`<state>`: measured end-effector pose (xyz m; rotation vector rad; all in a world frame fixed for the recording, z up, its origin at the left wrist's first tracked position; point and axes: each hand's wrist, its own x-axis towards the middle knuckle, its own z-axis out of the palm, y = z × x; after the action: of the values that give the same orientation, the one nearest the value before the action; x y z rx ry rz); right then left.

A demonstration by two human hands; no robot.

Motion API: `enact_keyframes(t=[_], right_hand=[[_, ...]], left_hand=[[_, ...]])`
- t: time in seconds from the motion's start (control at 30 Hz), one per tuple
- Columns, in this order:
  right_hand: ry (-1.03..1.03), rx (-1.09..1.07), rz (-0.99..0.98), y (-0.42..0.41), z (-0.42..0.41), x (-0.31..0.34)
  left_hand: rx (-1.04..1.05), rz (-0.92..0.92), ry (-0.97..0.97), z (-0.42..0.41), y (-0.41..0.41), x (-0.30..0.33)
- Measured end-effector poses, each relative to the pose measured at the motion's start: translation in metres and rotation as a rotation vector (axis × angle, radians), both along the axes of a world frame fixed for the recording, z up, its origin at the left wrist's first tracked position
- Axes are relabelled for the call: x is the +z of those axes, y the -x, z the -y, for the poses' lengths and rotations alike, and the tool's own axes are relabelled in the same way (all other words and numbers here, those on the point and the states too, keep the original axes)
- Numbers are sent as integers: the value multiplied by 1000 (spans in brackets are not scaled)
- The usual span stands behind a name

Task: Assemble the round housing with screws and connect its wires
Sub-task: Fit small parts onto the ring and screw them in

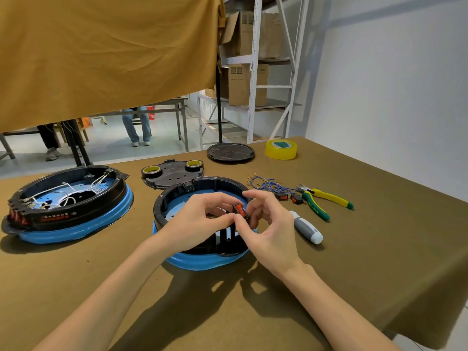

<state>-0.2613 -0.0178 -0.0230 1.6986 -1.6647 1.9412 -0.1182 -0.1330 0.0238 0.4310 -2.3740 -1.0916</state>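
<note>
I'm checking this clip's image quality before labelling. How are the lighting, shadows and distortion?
Head view: bright, even light; the left hand and right hand cast hard shadows toward the camera onto the table. Wide-angle bending bows the shelf rack. The red switch is sharp enough; no strong glare.

left hand (200,219): bare, no sleeve | right hand (268,231): bare, no sleeve

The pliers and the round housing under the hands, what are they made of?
Pliers: dark metal-looking jaws; handles look like rubbery plastic, yellow and green with a matte sheen. Housing: probably hard black plastic, smooth with moulded ribs; its blue base looks like glossy plastic or film, as it shines and wrinkles at the edge.
</note>
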Motion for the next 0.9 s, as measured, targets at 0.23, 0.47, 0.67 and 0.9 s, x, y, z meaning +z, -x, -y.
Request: enact_keyframes(t=[0.23, 0.47, 0.67, 0.9], right_hand=[[5, 27, 15, -1, -1, 1], [-44, 16, 34, -2, -3, 4], [-124, 98, 201, -7, -1, 7], [-64, -30, 81, -2, -4, 7]], left_hand=[[-8, -24, 11, 1, -2, -3], [111, -225, 0, -2, 0, -9], [176, -310, 80, -11, 3, -22], [183, -211, 206, -6, 2, -24]])
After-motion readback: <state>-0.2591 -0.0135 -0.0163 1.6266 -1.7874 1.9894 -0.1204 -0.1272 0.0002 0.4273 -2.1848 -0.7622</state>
